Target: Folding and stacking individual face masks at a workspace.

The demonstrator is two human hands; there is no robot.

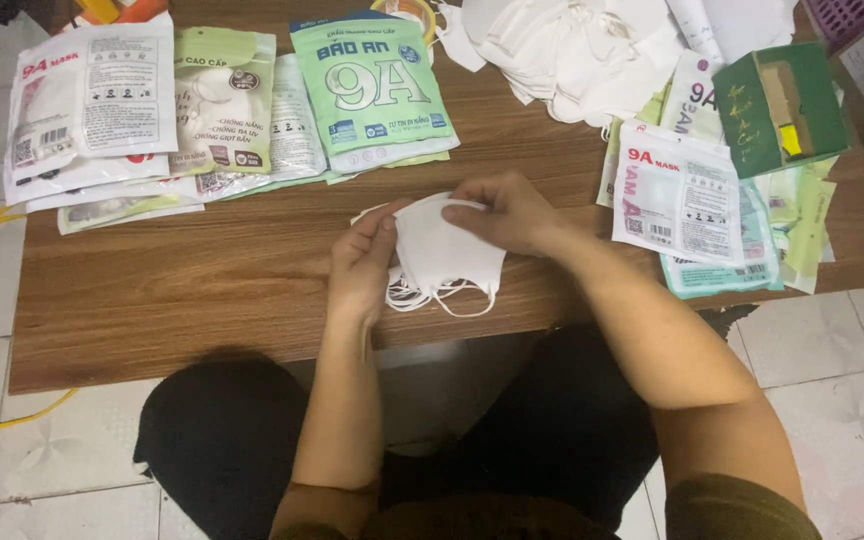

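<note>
Between the hands: small stack of white face masks, over the surface.
Left hand: gripping the stack's left edge.
Right hand: pinching its top.
Progress: masks gathered, apparently unbagged; flat pouches beyond, loose masks beyond right.
Long axis: left-right; ear loops toward the person.

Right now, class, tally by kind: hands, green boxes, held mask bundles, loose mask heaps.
Hands: 2, left hand and right hand
Green box: 1
Held mask bundle: 1
Loose mask heap: 1
Total: 5
</note>
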